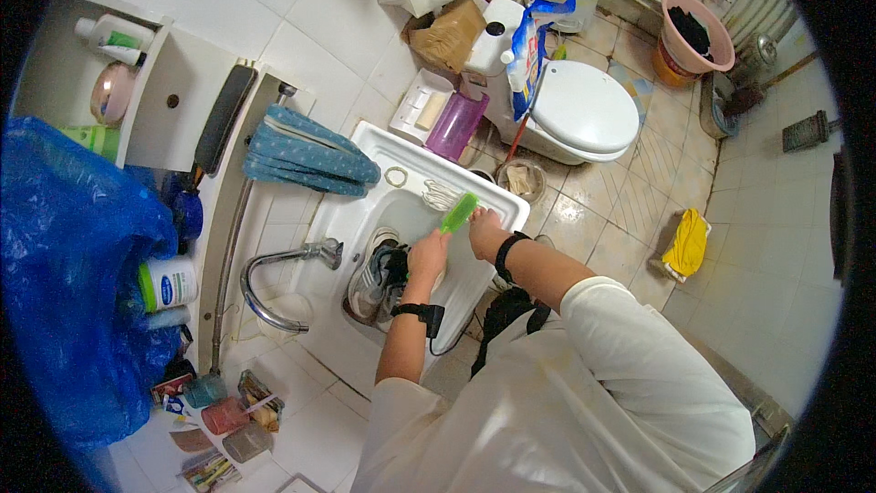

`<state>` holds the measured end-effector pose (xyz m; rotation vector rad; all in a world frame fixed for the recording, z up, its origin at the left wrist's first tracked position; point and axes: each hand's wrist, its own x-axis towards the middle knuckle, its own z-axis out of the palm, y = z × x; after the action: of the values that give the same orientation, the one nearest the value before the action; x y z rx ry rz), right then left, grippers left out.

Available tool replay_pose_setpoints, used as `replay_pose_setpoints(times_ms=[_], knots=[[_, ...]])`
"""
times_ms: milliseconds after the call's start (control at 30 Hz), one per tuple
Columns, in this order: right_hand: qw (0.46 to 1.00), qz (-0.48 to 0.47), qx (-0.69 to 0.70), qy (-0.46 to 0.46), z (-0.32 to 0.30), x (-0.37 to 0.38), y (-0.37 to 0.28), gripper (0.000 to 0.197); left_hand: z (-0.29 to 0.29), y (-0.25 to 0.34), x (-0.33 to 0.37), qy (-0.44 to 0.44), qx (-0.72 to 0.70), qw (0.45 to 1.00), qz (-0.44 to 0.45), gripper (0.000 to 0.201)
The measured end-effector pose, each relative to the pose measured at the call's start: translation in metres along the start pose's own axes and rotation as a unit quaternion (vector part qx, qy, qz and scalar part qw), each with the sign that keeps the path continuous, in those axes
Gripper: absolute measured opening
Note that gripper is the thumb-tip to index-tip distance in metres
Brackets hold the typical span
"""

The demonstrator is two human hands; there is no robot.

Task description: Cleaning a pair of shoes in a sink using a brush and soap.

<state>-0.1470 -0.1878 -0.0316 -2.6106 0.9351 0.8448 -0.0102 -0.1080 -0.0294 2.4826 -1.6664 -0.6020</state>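
My left hand (pixel 427 256) is closed around the handle of a green brush (pixel 459 213) above the white sink (pixel 516 210). Right beside the brush head, my right hand (pixel 487 230) has its fingers bent together; what they pinch, if anything, is hidden. A pair of grey and dark sneakers (pixel 367 281) stands in the basin, under and left of my left hand. On the sink's far ledge lie white shoelaces (pixel 442 194) and a pale ring-shaped band (pixel 396 176). The chrome faucet (pixel 265 306) curves out at the left.
A blue patterned towel (pixel 310 153) hangs beyond the faucet. Left are a large blue plastic bag (pixel 73 283) and open shelves with bottles. Ahead right stand a lidded toilet (pixel 587 105), a small bin (pixel 524 181) and a pink basin (pixel 698 32). A yellow cloth (pixel 689 242) is at the right.
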Motion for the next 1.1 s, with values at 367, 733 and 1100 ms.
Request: replay_pose_setpoints(times_ms=[367, 733, 1100], knots=[[0.998, -0.051, -0.023, -0.020, -0.018, -0.005, 0.001, 0.054, -0.005, -0.011, -0.002, -0.005, 0.006, 0.999, -0.033, 0.039], [0.996, -0.062, -0.059, -0.018, -0.024, -0.016, -0.003, 0.056, 0.003, -0.017, -0.016, -0.044, -0.014, 0.998, -0.043, 0.039], [0.992, -0.063, -0.057, -0.097, -0.025, -0.007, -0.003, 0.068, 0.014, -0.020, -0.010, -0.042, -0.042, 0.998, -0.033, 0.039]])
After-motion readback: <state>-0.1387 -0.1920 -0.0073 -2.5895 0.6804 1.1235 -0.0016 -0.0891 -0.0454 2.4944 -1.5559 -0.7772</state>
